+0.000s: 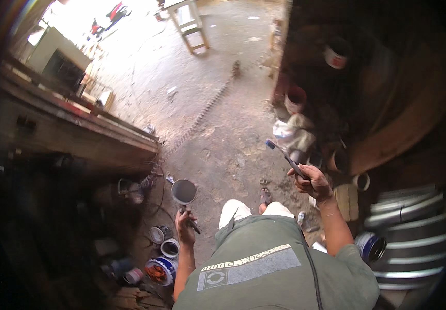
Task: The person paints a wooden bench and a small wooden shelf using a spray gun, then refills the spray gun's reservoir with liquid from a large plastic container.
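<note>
- Left hand [184, 223], lower centre of frame: closed around the handle of a spray gun [186, 201], its round metal cup [183, 191] raised above the fist, open mouth facing up.
- Right hand [313, 182], right of centre: fingers closed on a toothbrush [285, 156], bristled blue head pointing to upper left, handle running down into the grip.
- Both hands well apart, held over a dusty concrete floor [223, 129] filling the centre of frame.
- Green shirt [274, 263] with a grey printed panel, bottom centre; a sandalled foot [265, 197] just above it.
- Open paint cans [163, 256] clustered on the floor at lower left, just below the left hand.
- Blue-lined can [371, 245] at lower right, beside corrugated metal sheets [414, 232].
- Red-rimmed bucket [295, 99] and crumpled white bag [293, 132] at right, above the toothbrush.
- Wooden stool [192, 26], top centre, in bright light.
- Long workbench edge [78, 116] crossing the left side.
</note>
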`<state>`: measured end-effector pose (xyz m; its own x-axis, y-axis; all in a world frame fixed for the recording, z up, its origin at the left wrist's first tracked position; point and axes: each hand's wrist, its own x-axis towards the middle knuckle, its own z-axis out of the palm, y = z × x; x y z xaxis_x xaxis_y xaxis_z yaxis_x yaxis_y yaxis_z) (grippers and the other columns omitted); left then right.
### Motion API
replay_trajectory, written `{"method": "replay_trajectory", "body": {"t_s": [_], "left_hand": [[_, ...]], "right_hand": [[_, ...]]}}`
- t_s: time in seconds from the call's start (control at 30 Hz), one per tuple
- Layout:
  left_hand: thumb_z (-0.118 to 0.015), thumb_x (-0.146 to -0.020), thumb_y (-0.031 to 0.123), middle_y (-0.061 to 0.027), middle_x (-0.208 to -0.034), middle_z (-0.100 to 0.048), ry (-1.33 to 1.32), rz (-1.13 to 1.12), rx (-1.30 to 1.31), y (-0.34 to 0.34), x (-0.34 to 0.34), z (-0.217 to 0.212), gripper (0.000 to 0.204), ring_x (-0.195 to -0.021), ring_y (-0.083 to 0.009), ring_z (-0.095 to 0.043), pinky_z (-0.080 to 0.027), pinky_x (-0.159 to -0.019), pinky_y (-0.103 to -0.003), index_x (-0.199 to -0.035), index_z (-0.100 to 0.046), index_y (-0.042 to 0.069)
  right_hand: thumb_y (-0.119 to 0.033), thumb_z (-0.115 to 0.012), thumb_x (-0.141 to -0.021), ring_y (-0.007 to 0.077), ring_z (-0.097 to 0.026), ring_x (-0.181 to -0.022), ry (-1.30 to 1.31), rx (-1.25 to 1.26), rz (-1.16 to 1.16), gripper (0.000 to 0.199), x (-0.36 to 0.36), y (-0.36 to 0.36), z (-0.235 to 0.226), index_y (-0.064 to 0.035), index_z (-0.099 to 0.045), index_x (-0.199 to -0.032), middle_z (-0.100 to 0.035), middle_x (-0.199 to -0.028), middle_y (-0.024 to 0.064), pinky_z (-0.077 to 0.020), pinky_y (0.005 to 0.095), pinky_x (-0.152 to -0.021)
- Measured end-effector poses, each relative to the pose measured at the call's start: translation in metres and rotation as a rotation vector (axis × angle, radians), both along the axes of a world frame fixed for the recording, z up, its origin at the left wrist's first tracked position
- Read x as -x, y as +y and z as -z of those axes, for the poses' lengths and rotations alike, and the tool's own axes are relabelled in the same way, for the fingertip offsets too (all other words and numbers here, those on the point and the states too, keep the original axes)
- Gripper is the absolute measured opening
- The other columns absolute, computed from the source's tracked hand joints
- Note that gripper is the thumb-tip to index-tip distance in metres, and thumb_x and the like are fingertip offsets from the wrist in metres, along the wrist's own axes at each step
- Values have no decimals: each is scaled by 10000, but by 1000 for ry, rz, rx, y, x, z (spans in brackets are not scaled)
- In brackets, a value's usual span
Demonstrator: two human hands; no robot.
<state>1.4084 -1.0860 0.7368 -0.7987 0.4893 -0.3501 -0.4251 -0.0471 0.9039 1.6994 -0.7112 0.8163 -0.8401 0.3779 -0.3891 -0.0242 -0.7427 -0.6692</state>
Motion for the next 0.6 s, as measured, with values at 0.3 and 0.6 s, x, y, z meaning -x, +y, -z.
{"method": "replay_trajectory", "body": {"t_s": [0.3,0.6], "left_hand": [[-667,-834,347,31,-820,-450,172,50,184,179,153,29,310,-754,-89,-410,-344,-672,-255,-933,-539,82],[-703,-859,359,3,-815,-533,292,180,355,384,352,16,359,-786,-93,-461,-396,-701,-277,-924,-590,25]], "right_hand": [[-152,-691,-913,302,-708,-837,-196,-1418,-445,184,292,119,-82,-22,-715,-1040,-725,-940,174,-528,370,-720],[-181,-624,-892,353,-718,-775,-375,-1963,-793,173,558,248,-40,-45,-729,-866,-711,-812,191,-544,468,-687]]}}
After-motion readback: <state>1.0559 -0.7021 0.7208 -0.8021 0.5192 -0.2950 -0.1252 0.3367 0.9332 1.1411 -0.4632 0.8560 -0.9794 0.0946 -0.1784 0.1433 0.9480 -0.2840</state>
